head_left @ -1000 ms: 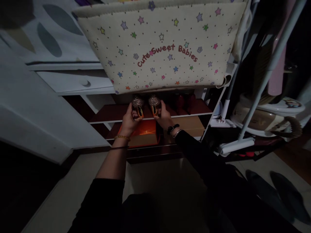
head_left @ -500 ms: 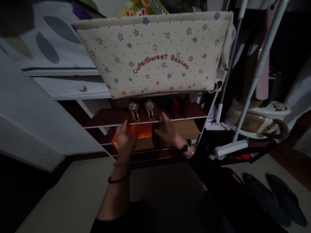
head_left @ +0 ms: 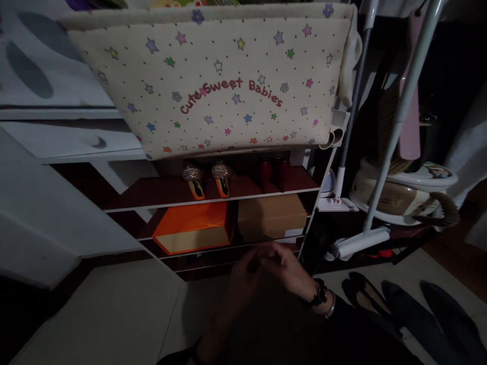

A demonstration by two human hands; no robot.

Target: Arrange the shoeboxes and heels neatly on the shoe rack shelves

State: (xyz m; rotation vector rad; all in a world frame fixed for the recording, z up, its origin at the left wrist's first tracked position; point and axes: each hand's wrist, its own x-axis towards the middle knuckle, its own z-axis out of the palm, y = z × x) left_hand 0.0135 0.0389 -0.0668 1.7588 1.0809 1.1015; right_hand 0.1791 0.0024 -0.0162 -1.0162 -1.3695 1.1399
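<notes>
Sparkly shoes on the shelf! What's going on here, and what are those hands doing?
A person's left hand and right hand are close together, away from the sparkly shoes; nothing shows in either. The shoes stand side by side on the dark shelf, with red shoes to their right. Underneath are an orange box and a brown box.

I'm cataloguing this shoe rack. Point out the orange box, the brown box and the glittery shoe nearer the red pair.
Orange box (head_left: 196, 222): head view, on its orange top face.
Brown box (head_left: 273, 226): head view, on its front face.
Glittery shoe (head_left: 220, 172): head view, on its sparkling upper part.
</notes>
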